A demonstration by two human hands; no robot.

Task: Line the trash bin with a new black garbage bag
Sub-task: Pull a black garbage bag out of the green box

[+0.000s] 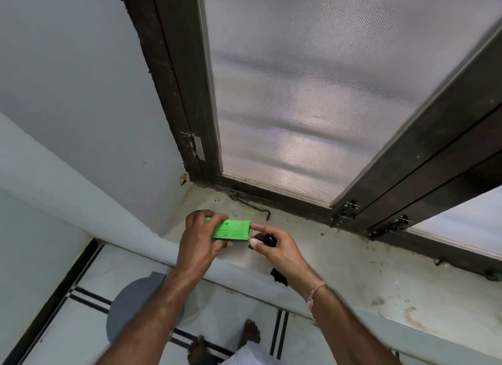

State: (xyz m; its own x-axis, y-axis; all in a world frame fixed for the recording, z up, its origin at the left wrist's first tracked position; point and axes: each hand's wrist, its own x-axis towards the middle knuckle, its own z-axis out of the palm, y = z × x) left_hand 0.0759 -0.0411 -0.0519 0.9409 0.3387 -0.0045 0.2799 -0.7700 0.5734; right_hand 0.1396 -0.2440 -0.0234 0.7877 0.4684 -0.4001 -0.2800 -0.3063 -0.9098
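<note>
The left hand (199, 245) grips a green pack (233, 229) above the left end of the sill (339, 277), fingers curled over its top, thumb beneath. The right hand (274, 249) pinches a bit of black bag (267, 239) at the pack's right end, thumb and forefinger closed on it. A black scrap (279, 276) shows under that wrist; whether it belongs to the same bag I cannot tell.

The hold on the film is small, so a sharp tug would likely stretch or tear it rather than draw it out. A hard pull could also bring out more than one bag, or jerk the pack loose so that it drops past the sill's front edge. The hook (252, 205) near the back edge could snag loose film, and a bag laid down here would pick up grit.

The sill is pale, stained and speckled, dirtiest along the dark window frame; mesh (312, 92) fills the window. White walls meet at the left corner. Below the front edge lies a pale floor (81, 324) with dark stripes, where the grey bin (141, 307) stands, well apart from the hands, beside bare feet.
</note>
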